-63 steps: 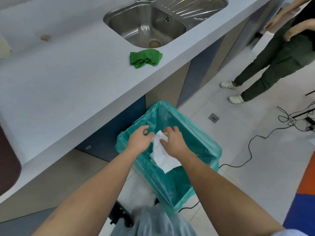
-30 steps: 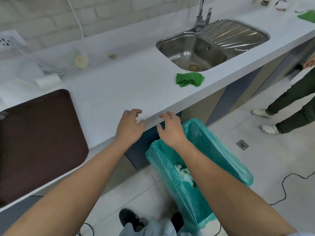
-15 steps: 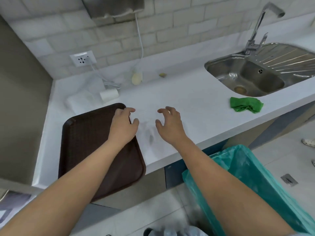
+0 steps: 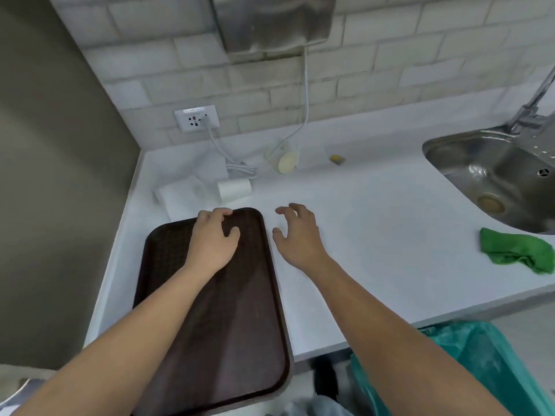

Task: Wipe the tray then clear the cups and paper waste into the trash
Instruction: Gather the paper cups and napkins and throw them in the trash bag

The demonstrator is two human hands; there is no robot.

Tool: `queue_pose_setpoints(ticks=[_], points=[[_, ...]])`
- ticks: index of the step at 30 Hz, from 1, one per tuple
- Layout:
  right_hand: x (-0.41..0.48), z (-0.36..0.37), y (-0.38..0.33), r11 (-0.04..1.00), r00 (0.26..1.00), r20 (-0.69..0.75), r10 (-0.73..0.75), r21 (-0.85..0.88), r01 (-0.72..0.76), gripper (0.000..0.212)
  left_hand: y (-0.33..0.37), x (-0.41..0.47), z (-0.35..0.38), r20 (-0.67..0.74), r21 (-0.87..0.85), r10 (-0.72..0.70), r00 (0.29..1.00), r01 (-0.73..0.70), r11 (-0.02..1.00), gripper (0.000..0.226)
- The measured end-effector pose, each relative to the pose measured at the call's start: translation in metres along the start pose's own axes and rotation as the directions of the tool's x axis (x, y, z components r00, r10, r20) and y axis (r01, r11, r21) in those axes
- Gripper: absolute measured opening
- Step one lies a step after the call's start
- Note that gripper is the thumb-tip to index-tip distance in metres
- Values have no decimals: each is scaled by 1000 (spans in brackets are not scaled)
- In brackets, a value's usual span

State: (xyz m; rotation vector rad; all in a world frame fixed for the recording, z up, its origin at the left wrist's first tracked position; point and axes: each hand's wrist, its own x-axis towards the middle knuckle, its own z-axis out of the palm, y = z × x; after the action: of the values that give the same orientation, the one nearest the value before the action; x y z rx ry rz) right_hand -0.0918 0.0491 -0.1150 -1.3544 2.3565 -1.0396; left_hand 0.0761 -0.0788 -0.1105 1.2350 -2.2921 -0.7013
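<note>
My left hand (image 4: pixel 214 238) is over the far end of the brown tray (image 4: pixel 210 340), its fingers (image 4: pixel 222 212) loosely bent at the far rim and holding nothing; I cannot tell whether they touch it. My right hand (image 4: pixel 295 234) is above the white table (image 4: pixel 375 244) just right of the tray, fingers spread, bent and empty. The tray lies at the table's near left edge. Beyond its far rim a white paper cup (image 4: pixel 235 189) lies on its side, with crumpled white paper (image 4: pixel 181 195) just to its left. A green cloth (image 4: pixel 515 250) sits to the right, near the steel sink (image 4: pixel 492 178). The trash bin's teal bag (image 4: pixel 486 364) stands below the table's near edge, to my right.
</note>
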Motion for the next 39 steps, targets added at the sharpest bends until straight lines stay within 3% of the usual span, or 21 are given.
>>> queue_pose_setpoints(ticks=[9,19,25,28,31,35,39], points=[[97,21,14,990,977,174,-122,-45,131,53,-13,64,11,-80,-36,-160,984,158,987,42],[179,61,-21,906,889,297,-348,-139,400,69,-40,74,1,-160,-54,-285,945,280,959,41],[206,91,-21,839,861,425,-281,-328,435,74,-59,73,-10,-147,-96,-308,940,297,950,40],[206,99,-10,861,873,427,-233,-327,390,67,-65,75,-11,-152,-128,-343,927,326,937,40],[198,98,-8,929,926,311,-215,-226,291,64,-65,74,-12,-168,-169,-365,916,338,926,41],[176,94,-22,960,971,103,-216,205,192,60,-54,76,-13,-111,-381,-411,905,343,859,51],[152,100,-51,882,961,143,-237,447,151,53,-42,80,-14,-26,-627,-398,917,295,721,92]])
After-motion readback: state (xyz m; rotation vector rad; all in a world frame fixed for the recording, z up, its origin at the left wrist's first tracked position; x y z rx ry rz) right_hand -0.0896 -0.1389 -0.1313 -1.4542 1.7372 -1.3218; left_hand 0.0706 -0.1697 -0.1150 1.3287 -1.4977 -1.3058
